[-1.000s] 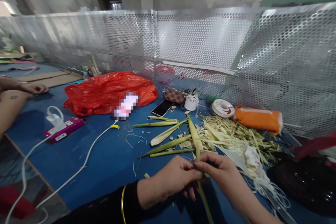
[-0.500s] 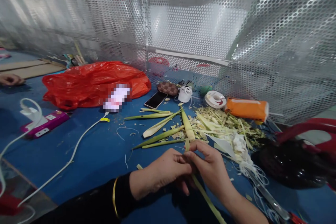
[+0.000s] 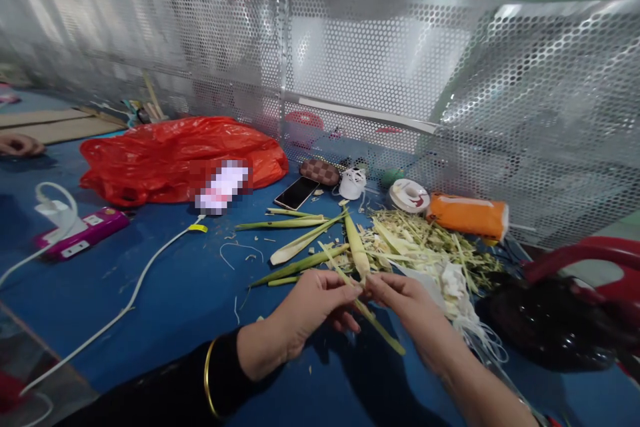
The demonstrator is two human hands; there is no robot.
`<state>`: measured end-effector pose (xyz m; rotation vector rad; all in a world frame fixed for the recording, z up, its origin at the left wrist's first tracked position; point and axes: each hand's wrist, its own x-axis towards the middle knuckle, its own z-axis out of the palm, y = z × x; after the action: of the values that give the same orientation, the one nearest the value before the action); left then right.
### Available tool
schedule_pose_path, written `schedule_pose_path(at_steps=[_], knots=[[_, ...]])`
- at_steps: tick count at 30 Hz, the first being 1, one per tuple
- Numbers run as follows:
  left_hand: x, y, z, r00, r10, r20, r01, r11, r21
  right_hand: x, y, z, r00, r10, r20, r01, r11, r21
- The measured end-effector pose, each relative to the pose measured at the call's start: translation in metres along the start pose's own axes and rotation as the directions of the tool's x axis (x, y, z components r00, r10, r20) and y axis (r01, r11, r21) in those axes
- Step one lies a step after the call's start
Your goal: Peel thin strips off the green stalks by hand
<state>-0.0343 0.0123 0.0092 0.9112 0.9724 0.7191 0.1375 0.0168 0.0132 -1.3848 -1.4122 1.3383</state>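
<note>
My left hand [image 3: 320,307] pinches a long, narrow pale-green leaf strip [image 3: 384,333] between thumb and forefinger. The strip slants from the upper left, past the fingertips, down to a loose end at the lower right. My right hand [image 3: 407,303] is closed in a pinch right beside the left fingertips. What lies between its fingers is hidden. Just beyond both hands a pale-green leaf sheath [image 3: 356,240] lies on the blue table [image 3: 165,320], its wide end towards me. More green leaf pieces [image 3: 300,265] are spread to its left.
A heap of leaf shreds [image 3: 440,240] and white threads [image 3: 480,333] lies right, near a black plastic bag [image 3: 550,320]. Behind are a tape roll [image 3: 409,195], an orange pack [image 3: 467,215] and a dark phone [image 3: 297,193]. A white cable [image 3: 145,273] crosses left; another person's hand [image 3: 20,145] rests far left.
The strip has turned, its top end now leaning left and its lower end drawn up into view. My left hand has risen slightly to pinch it, and my right fingers have shifted beside it.
</note>
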Motion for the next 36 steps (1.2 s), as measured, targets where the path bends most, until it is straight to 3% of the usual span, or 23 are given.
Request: schedule_pose_path(at_steps=[4,7,13,16,19,23,26,36], knots=[[0.0,-0.002,0.002,1.0,0.015,0.007,-0.015,0.997,0.073,-0.002,0.007,0.008,0.997,0.057,-0.042,-0.045,0.971,0.235],[0.0,-0.004,0.004,1.0,-0.011,0.016,0.009,0.996,0.091,-0.004,0.007,0.013,0.995,0.029,-0.1,-0.004,0.97,0.241],[0.0,-0.006,0.004,0.996,-0.072,0.06,0.069,0.996,0.052,-0.003,0.007,0.017,0.971,-0.061,-0.231,0.073,0.996,0.047],[-0.001,-0.002,0.002,0.997,-0.077,0.016,0.077,0.996,-0.044,-0.002,0.005,0.011,0.968,-0.145,-0.205,0.136,0.989,-0.057],[-0.002,0.003,-0.002,1.0,-0.004,-0.016,0.001,0.99,-0.139,-0.003,0.001,0.005,0.972,-0.198,-0.125,0.182,0.975,-0.125],[-0.002,0.008,-0.006,0.988,0.12,-0.097,-0.132,0.982,-0.133,-0.009,0.001,0.004,0.959,-0.28,-0.045,0.242,0.889,-0.389],[0.0,0.009,-0.005,0.983,0.113,-0.145,-0.129,0.986,-0.105,-0.011,0.006,0.006,0.92,-0.387,-0.067,0.3,0.801,-0.518],[0.005,0.0,-0.004,0.964,0.141,-0.227,-0.166,0.982,-0.094,-0.012,0.008,0.008,0.871,-0.49,-0.034,0.375,0.709,-0.597]])
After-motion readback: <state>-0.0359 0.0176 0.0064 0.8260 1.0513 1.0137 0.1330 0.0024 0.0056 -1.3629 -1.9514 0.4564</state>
